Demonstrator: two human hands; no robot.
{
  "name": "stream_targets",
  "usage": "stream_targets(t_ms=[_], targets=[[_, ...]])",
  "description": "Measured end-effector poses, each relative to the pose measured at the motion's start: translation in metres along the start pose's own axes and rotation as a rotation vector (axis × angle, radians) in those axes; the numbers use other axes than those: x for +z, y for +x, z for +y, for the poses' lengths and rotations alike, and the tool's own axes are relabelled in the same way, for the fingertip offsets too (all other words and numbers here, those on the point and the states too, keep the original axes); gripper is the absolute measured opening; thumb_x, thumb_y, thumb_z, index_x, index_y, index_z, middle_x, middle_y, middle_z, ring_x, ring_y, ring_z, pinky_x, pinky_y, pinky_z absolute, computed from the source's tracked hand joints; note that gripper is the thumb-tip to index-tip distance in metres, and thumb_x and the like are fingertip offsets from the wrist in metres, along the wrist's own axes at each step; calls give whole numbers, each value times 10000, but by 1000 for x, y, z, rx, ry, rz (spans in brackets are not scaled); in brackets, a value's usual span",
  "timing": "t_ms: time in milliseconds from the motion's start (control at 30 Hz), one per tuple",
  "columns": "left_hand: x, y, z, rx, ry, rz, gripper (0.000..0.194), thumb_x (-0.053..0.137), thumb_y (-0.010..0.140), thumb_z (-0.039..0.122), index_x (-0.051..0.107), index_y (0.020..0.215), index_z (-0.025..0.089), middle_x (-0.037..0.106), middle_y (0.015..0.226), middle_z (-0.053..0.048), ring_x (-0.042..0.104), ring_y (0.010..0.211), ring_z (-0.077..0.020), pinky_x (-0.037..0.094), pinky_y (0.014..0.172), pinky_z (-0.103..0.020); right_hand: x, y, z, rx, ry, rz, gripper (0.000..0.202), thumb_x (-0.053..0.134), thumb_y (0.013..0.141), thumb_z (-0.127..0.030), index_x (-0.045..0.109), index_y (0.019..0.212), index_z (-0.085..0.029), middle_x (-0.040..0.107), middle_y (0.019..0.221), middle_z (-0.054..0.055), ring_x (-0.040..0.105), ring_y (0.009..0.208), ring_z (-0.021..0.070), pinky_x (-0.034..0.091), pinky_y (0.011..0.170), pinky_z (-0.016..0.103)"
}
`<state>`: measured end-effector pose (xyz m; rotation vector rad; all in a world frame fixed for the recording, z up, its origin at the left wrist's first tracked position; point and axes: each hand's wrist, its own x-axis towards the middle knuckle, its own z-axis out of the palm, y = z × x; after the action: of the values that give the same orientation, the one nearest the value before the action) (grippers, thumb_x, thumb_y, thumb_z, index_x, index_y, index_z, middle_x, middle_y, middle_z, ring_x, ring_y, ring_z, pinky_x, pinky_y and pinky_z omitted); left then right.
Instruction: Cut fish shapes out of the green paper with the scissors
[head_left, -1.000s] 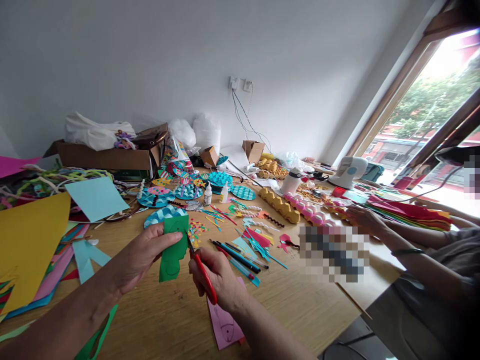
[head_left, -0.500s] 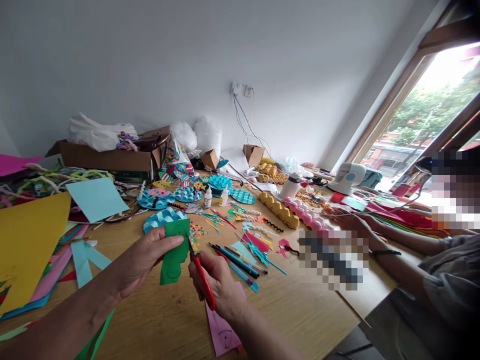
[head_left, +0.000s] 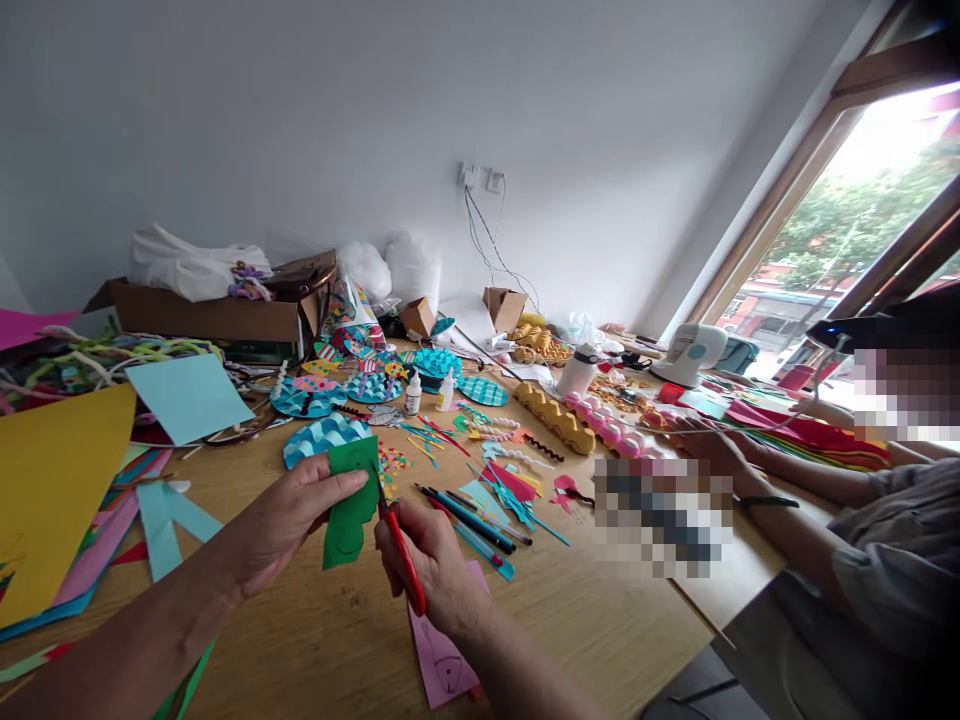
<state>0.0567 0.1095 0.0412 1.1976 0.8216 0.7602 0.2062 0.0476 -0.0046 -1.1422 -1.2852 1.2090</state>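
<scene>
My left hand (head_left: 300,508) pinches a strip of green paper (head_left: 346,530) between thumb and fingers; drawn outlines show on it, and its right edge is cut unevenly. My right hand (head_left: 429,560) is closed round red-handled scissors (head_left: 405,560), whose blades meet the paper's right edge near the top. Under my right wrist lies a pink paper (head_left: 442,668) with a fish-like drawing. Beyond my hands are a wavy blue-and-white paper piece (head_left: 322,440) and a scatter of small colored paper bits (head_left: 394,465).
Several pens (head_left: 472,520) lie right of the scissors. Glue bottles (head_left: 413,394), painted egg-carton strips (head_left: 555,418) and a white bottle (head_left: 577,370) stand farther back. Yellow paper (head_left: 60,490) covers the left side. At the right, another person's arms (head_left: 780,490) reach over the table.
The view has shifted very slightly. The green paper and scissors stay nearly in place, with the blades still at the paper's edge. The other person's head has moved a little leftward.
</scene>
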Motion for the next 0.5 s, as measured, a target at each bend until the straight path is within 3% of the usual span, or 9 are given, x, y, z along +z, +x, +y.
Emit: stream_targets(t_ms=[267, 500], targets=[[-2, 2, 0, -5, 12, -50, 249, 818, 641, 416, 712, 697, 198, 673, 673, 10, 569, 672, -165, 472, 637, -242, -1, 0, 0, -23, -24, -3, 415, 618, 811, -502, 413, 598, -210, 359, 482, -89, 334, 409, 59, 272, 392, 187], [0, -1, 4, -11, 13, -25, 208, 821, 621, 360, 718, 693, 194, 652, 644, 13, 536, 607, -148, 413, 494, -210, -5, 0, 7, -61, -96, 2, 438, 601, 850, -540, 439, 628, -200, 371, 509, -72, 325, 459, 74, 244, 424, 201]])
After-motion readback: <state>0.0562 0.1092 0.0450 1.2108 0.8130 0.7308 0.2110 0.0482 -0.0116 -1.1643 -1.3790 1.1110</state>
